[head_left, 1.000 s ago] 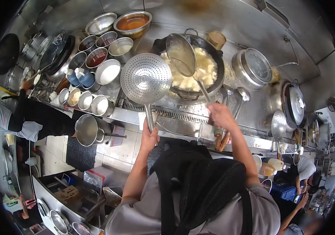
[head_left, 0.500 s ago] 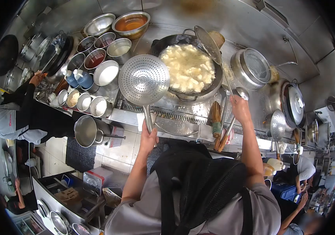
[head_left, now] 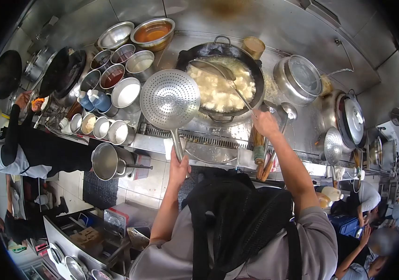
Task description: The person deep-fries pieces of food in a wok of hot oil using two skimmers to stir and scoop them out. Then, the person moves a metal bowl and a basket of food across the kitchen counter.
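Steel tabletop (head_left: 309,121) surrounds your wok (head_left: 258,88), crowded on both sides. To its left stand a bowl of orange liquid (head_left: 161,45), metal tubs (head_left: 134,103) of red and white contents, two blue bottles (head_left: 99,100) and a row of small cups (head_left: 130,135). A can (head_left: 254,47) sits just behind the wok; a large pot (head_left: 281,84) stands to the right, and a ladle (head_left: 289,111) lies between. Near your right hand (head_left: 265,124), a brush (head_left: 258,145) and wooden handles (head_left: 268,169) crowd the front edge. Another person (head_left: 33,144) works at far left.

Any lettering on the bottles is too small to read.

Pale, lumpy food pieces (head_left: 222,95) lie in bubbling oil inside the dark, round wok. Your right fingers are closed around the thin metal handle of a shallow strainer (head_left: 215,70), its bowl tilted over the food and hiding some of it; you cannot tell whether they touch. Your left hand (head_left: 178,171) has its fingers wrapped around the stem of a round, shiny skimmer (head_left: 169,98), pierced with small holes and held before the wok's left side. The brush is a bundle of stiff, straw-coloured strands.
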Tool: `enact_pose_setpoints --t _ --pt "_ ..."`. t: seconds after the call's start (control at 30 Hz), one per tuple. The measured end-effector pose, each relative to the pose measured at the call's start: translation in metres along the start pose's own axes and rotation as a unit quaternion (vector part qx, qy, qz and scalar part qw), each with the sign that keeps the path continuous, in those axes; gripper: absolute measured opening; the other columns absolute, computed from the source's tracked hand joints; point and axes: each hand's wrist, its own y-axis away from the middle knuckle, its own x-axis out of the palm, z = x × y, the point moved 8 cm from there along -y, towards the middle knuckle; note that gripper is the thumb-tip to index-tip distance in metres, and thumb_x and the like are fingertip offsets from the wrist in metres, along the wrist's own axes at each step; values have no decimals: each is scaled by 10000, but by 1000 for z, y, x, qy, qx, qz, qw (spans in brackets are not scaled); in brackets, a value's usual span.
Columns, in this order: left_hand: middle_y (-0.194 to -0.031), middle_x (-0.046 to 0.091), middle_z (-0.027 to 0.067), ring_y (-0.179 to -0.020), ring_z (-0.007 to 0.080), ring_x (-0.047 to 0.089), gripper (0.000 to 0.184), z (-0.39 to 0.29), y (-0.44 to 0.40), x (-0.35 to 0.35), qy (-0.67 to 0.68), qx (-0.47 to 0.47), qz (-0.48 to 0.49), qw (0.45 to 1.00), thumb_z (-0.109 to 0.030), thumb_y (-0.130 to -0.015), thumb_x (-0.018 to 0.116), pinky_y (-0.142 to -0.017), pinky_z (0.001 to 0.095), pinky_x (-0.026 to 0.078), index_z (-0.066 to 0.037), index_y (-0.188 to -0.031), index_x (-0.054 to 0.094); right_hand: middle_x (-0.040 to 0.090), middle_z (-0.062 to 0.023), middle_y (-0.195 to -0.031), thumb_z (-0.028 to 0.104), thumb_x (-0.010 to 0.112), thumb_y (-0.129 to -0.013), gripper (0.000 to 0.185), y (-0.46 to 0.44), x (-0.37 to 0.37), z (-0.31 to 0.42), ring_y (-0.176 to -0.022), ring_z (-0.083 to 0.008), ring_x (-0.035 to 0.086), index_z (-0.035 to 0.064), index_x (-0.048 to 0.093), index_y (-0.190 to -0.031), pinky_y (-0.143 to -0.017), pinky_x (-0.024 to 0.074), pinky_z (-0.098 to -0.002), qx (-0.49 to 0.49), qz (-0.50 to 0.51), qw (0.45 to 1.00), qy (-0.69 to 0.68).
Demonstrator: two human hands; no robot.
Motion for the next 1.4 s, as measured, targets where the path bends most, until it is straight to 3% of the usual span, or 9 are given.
enact_pose_setpoints --t 0.23,0.47,0.6,0.63,0.77,0.87,0.9,1.03,1.4 --pt "-887 541 54 -536 103 509 676 1 -6 0 6 7 9 1000 -11 -965 519 -459 258 443 -85 -1575 237 708 -265 -973 284 624 -957 325 51 -16 -35 -924 -466 673 169 672 -1256 -841 547 -534 12 -2 1000 -6" --pt "-869 545 53 -529 96 498 672 0 -6 0 2 5 7 1000 -23 -978 525 -455 260 437 -86 -1577 228 684 -276 -959 230 660 -938 298 106 -68 -41 -894 -474 649 70 695 -1187 -777 531 -491 58 10 994 -92" --pt "-926 538 38 -575 88 499 608 1 -5 -1 -11 -7 13 1000 -38 -1000 516 -482 254 449 -85 -1554 268 604 -179 -683 247 638 -995 289 135 -79 -32 -610 -245 628 22 692 -1169 -617 479 -413 66 48 983 -165" --pt "-924 537 38 -574 86 498 605 1 -5 -1 -8 -7 11 1000 -38 -999 517 -481 252 447 -85 -1550 271 511 -92 -601 283 608 -1029 322 144 -78 -24 -565 -134 548 31 695 -1209 -561 452 -384 105 75 958 -255" --pt "-905 536 37 -561 85 496 607 5 -7 -2 -4 4 19 1000 -33 -993 516 -475 250 445 -86 -1547 273 471 -50 -555 306 608 -1025 340 165 -55 -14 -502 -115 528 95 698 -1277 -522 460 -350 196 201 886 -368" --pt "-900 549 52 -539 98 506 641 11 -10 -3 6 -6 33 999 -31 -992 525 -460 259 443 -78 -1562 237 536 -101 -576 312 602 -1023 331 154 -25 -33 -484 -168 559 104 698 -1263 -531 477 -353 68 142 958 -237" --pt "-906 548 53 -540 99 507 645 12 -10 -3 2 -3 34 999 -31 -993 523 -463 259 445 -81 -1565 230 613 -184 -658 302 594 -1020 295 149 -29 -29 -534 -260 620 78 705 -1176 -580 503 -396 32 88 975 -200" --pt "-886 544 42 -537 94 505 631 5 -8 -3 -7 6 11 1000 -26 -983 516 -460 254 439 -90 -1556 259 666 -259 -834 272 586 -1015 285 139 -7 -34 -747 -462 630 0 671 -1005 -697 508 -485 50 52 984 -161" --pt "-932 557 65 -546 102 517 675 2 -6 -1 -29 7 9 1000 -32 -997 522 -464 265 449 -98 -1588 202 631 -294 -803 269 585 -1015 281 110 -7 -48 -777 -496 625 38 694 -1133 -701 497 -494 120 -46 963 -238"
